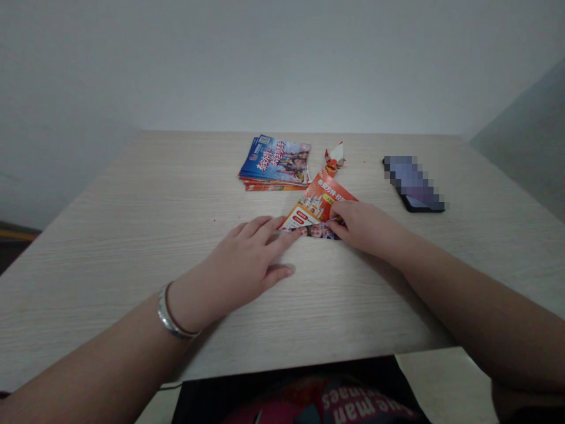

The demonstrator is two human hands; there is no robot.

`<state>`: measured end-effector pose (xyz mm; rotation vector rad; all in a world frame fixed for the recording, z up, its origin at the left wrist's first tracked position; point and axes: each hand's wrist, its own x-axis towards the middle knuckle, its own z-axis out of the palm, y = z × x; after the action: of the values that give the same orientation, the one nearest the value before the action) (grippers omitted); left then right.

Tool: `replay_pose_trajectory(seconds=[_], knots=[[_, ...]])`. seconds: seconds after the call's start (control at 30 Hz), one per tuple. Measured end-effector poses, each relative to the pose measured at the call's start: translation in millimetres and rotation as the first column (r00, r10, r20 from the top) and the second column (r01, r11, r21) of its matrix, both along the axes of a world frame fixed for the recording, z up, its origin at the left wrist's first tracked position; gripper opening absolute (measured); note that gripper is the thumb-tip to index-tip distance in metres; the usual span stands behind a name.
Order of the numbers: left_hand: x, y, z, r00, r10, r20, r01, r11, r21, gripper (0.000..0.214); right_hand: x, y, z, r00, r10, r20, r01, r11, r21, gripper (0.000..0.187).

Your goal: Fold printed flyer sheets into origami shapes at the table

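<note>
An orange printed leaflet (318, 203) lies on the pale wooden table (145, 212), its near edge folded up. My left hand (241, 265) lies flat with fingers stretched out, the fingertips pressing the leaflet's near left corner. My right hand (359, 227) is curled over the leaflet's near right edge, fingers pinched on the fold. A silver bracelet (170, 315) sits on my left wrist.
A stack of blue and red leaflets (276, 162) lies just behind the orange one. A small folded paper piece (334, 158) stands to its right. A dark phone (415, 185) rests at the right. A plain wall rises behind the table's far edge.
</note>
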<state>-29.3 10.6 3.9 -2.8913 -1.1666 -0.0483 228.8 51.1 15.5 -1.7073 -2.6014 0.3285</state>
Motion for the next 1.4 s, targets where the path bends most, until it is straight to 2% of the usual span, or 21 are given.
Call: replay_pose_trajectory(seconds=[0.33,0.77,0.93,1.13,1.23,1.4], knots=[[3.4,-0.7,1.2,1.0,0.011,-0.026,-0.01,0.998,0.06,0.058,-5.0,-3.0,-1.5,0.999,-0.029,0.016,0.029,1.0,0.009,0.017],[5.8,0.8,6.1,0.999,0.04,0.004,-0.04,0.999,0.001,0.054,-4.7,-4.0,-2.0,0.997,-0.059,0.049,0.058,0.998,0.016,0.017],[3.1,4.1,2.0,0.998,-0.021,0.052,0.024,0.999,-0.044,0.055,2.2,-3.4,-3.9,0.996,-0.058,0.07,0.059,0.998,-0.004,0.017],[0.4,4.5,-4.4,0.986,-0.093,0.136,0.1,0.994,-0.044,0.057,-1.5,-7.2,-1.9,0.987,-0.094,0.127,0.091,0.995,0.035,0.022],[0.2,4.3,-5.1,0.984,-0.099,0.146,0.105,0.994,-0.036,0.058,-2.7,-6.7,-3.5,0.99,-0.095,0.108,0.091,0.995,0.035,0.031],[0.5,4.1,-5.0,0.988,-0.086,0.128,0.092,0.995,-0.046,0.058,-2.1,-4.6,-6.3,0.989,-0.1,0.109,0.098,0.995,0.025,0.024]])
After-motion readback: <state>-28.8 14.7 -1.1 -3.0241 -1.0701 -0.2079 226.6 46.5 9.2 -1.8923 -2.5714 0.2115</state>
